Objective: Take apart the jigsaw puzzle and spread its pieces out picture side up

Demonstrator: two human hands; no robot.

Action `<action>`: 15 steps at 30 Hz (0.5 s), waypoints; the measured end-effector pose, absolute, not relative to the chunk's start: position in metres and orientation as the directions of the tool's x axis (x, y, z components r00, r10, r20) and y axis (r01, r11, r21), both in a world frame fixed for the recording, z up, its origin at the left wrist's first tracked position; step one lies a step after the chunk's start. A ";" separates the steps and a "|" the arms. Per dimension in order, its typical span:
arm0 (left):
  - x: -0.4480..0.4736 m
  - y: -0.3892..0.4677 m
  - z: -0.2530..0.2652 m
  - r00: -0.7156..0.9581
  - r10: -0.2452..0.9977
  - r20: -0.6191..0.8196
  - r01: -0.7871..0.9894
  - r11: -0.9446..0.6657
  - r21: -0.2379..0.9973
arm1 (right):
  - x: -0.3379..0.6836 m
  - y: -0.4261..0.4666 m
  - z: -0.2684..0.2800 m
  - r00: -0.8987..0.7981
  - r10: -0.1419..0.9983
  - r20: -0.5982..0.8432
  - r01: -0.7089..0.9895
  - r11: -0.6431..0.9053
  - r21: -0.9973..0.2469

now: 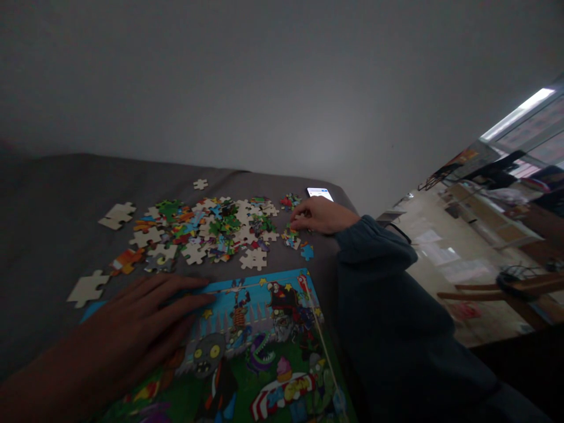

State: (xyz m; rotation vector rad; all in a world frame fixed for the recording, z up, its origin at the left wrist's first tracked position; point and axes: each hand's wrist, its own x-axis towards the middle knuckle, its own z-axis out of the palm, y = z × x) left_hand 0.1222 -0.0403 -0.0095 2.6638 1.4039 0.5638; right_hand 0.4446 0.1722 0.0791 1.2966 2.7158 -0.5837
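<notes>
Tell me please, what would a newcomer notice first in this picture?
The eye would likely fall first on the colourful cartoon board at bottom centre, with the left hand over its left side. Beyond it, a heap of puzzle pieces lies on the grey surface. Just behind the right hand, a lit phone shines.

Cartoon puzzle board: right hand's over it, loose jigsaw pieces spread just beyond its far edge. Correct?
Wrong hand: the head view shows the left hand over the cartoon puzzle board; the right hand is near the lit phone. Loose jigsaw pieces do spread just beyond its far edge.
</notes>
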 end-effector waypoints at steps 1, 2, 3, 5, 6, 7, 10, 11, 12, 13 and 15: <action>0.122 -0.041 -0.010 0.505 0.817 0.277 0.791 -0.567 0.230 | 0.445 0.174 0.079 -0.629 0.750 -0.205 0.771 0.569 -0.286; 0.121 -0.041 -0.011 0.505 0.819 0.273 0.794 -0.565 0.226 | 0.446 0.175 0.079 -0.626 0.760 -0.178 0.774 0.575 -0.267; 0.121 -0.041 -0.011 0.509 0.816 0.274 0.792 -0.568 0.223 | 0.447 0.177 0.079 -0.627 0.765 -0.148 0.773 0.586 -0.242; 0.119 -0.041 -0.013 0.530 0.800 0.282 0.778 -0.591 0.213 | 0.449 0.177 0.082 -0.634 0.767 -0.094 0.770 0.616 -0.169; 0.119 -0.041 -0.013 0.545 0.790 0.281 0.771 -0.603 0.202 | 0.450 0.176 0.085 -0.636 0.768 -0.082 0.770 0.623 -0.134; 0.118 -0.041 -0.013 0.553 0.786 0.276 0.770 -0.608 0.191 | 0.451 0.174 0.088 -0.638 0.765 -0.084 0.769 0.629 -0.113; 0.119 -0.041 -0.012 0.541 0.803 0.250 0.787 -0.588 0.184 | 0.451 0.164 0.096 -0.641 0.749 -0.168 0.768 0.624 -0.144; 0.120 -0.041 -0.011 0.533 0.808 0.251 0.791 -0.581 0.190 | 0.450 0.160 0.097 -0.634 0.743 -0.215 0.773 0.614 -0.159; 0.120 -0.041 -0.010 0.538 0.804 0.255 0.785 -0.587 0.195 | 0.449 0.157 0.097 -0.624 0.735 -0.265 0.780 0.604 -0.162; 0.120 -0.040 -0.009 0.547 0.796 0.258 0.777 -0.598 0.197 | 0.448 0.154 0.096 -0.606 0.731 -0.313 0.792 0.591 -0.152; 0.119 -0.040 -0.009 0.565 0.783 0.261 0.763 -0.616 0.196 | 0.445 0.152 0.090 -0.558 0.739 -0.378 0.819 0.564 -0.107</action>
